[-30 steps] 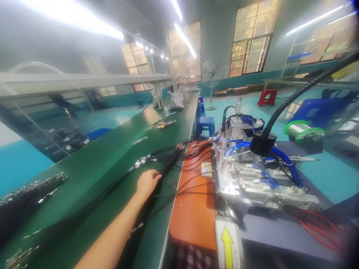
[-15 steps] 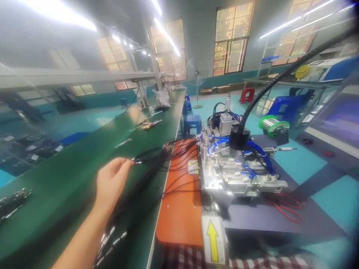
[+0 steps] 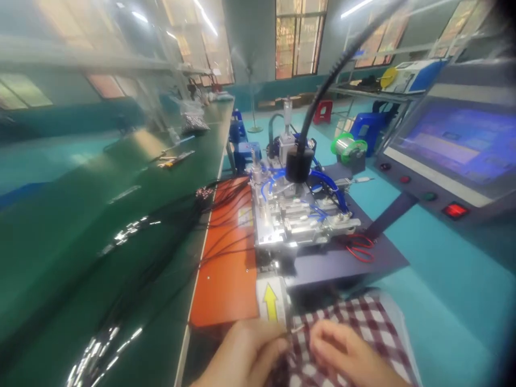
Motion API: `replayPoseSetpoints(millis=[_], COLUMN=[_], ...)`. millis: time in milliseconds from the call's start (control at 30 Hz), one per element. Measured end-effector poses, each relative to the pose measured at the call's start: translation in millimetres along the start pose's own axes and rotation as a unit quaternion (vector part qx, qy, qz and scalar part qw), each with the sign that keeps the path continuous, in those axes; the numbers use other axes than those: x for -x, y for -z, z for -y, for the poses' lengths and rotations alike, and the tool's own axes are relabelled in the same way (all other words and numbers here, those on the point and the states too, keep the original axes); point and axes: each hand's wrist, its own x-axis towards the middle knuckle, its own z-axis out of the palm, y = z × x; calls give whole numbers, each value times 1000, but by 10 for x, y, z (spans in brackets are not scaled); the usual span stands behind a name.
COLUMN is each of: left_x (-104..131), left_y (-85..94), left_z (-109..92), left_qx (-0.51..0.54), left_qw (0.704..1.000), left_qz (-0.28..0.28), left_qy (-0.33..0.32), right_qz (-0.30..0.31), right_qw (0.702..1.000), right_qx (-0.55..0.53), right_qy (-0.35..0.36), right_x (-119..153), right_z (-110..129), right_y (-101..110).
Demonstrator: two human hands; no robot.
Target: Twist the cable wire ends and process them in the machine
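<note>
My left hand (image 3: 250, 349) is low in front of the machine, its fingers pinched together. A thin pale piece (image 3: 297, 328) shows at its fingertips, too blurred to name. My right hand (image 3: 342, 349) is just to the right, fingers curled inward over the checkered cloth (image 3: 363, 317); whatever they may hold is hidden. Black cables (image 3: 169, 236) with shiny metal ends lie on the green table (image 3: 52, 279) to the left. Several of them run across the orange board (image 3: 226, 269) to the metal machine (image 3: 298, 209) with blue tubes.
A grey control panel with a lit screen (image 3: 467, 134) stands on the right. Behind the machine is a green wire spool (image 3: 349, 148). Red leads (image 3: 360, 247) lie on the machine base. A bag of small parts (image 3: 193, 115) sits farther up the table.
My left hand has left the cable ends on the table and moved down and right to my lap. My right hand has come into view. The view has turned right.
</note>
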Motion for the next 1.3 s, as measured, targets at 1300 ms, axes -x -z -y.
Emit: replayPoseSetpoints(millis=[1300], left_x=[-8], left_y=[-279], left_z=[141], left_qx=[270], left_qw=[940], left_qz=[-20], left_qy=[208], right_qz=[-73], right_qw=[987], right_qx=[-101], right_qy=[104], right_x=[-181], right_z=[481], right_y=[-269])
